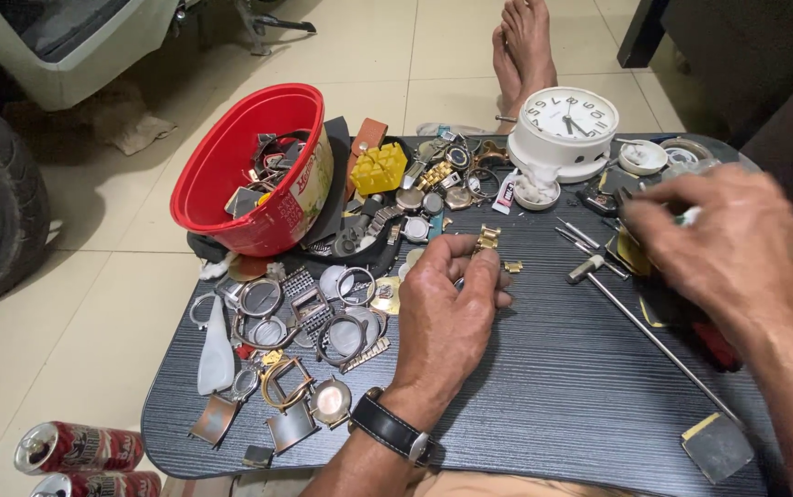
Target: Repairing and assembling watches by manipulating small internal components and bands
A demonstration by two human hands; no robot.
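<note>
Red plastic bowl (249,175) of watch parts tilted at far left corner of dark grained table (553,387). Loose metal watch cases (323,331) along left edge. Left hand (447,317), mid-table: fingertips pinch short gold-coloured metal bracelet piece (486,239). White round alarm clock (567,129) at far edge. Right hand (723,248), right edge, blurred: fingers curled, grasp not discernible.

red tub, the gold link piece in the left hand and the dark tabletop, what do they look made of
Red tub: likely plastic, smooth glossy wall with soft highlights.
Gold link piece, pinched in the left hand: probably gold-toned metal, bright glints on its segments.
Tabletop: looks like dark laminate or board with a fine lined wood-grain pattern, matte; real wood cannot be ruled out.
</note>
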